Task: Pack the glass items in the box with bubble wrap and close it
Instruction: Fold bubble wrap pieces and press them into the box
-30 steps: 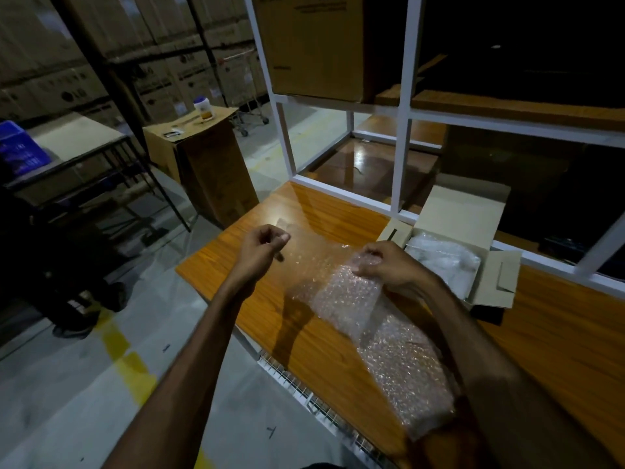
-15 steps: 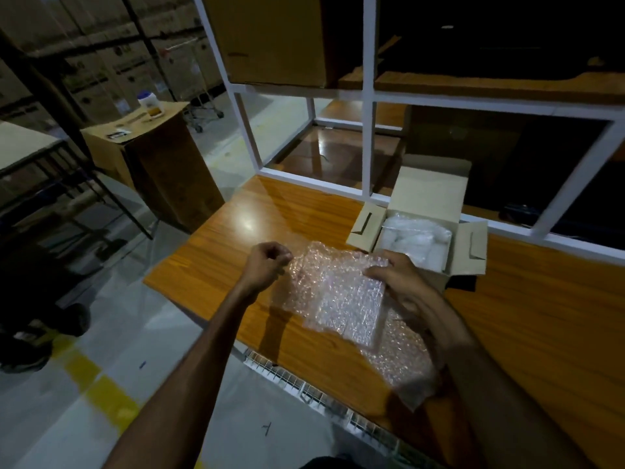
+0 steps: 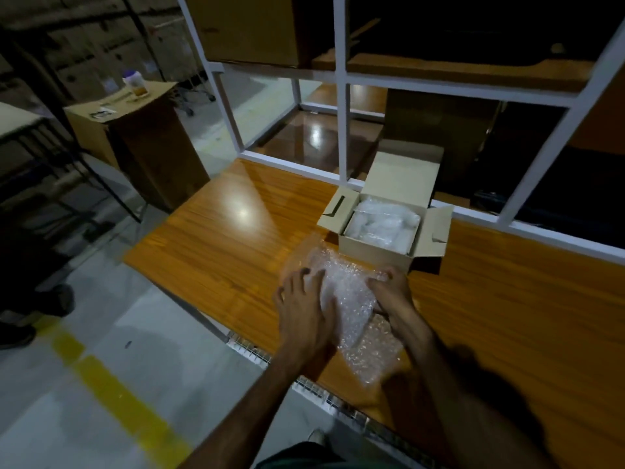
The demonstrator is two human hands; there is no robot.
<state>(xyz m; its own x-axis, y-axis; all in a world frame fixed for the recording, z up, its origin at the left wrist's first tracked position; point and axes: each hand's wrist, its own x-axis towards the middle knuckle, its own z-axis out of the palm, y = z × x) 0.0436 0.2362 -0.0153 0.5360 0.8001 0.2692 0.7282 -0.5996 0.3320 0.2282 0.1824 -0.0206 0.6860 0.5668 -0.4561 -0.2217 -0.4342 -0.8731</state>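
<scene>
A: What is being handled, and where is it?

B: A bubble wrap (image 3: 351, 299) bundle is seen on the table (image 3: 209, 248), at the near edge, just in front of the box (image 3: 375, 247). A loose tail of the wrap trails toward the person. Whether a glass item is inside cannot be told; nothing is seen through the plastic.

A: How are the hands placed?

B: The left hand (image 3: 304, 313) is laid flat on the bundle's left side, fingers (image 3: 297, 282) straight and slightly spread, pressing down. The right hand (image 3: 392, 296) is set at the right end, fingers curled over the wrap's edge; how firmly it is pinched cannot be told.

A: And the box?

B: It is open, flaps out to the sides and the lid flap raised behind. More wrapped material is already packed inside, nearly to the rim.

A: How is the bundle expected to behave?

B: The wrap is judged to be light, soft and springy, so a fold is likely to reopen if released. The film is also thought to be slippery against itself and on the glossy table. Anything glass inside would be brittle and heavier than its padding, and could slide out of an open end.

A: Where should it be taken hold of?

B: From both sides or underneath, it is suggested, with the loose tail tucked under and the ends kept closed. It should not be lifted by the tail alone. Gentle pressure is advised, and a low carry to the box.
</scene>
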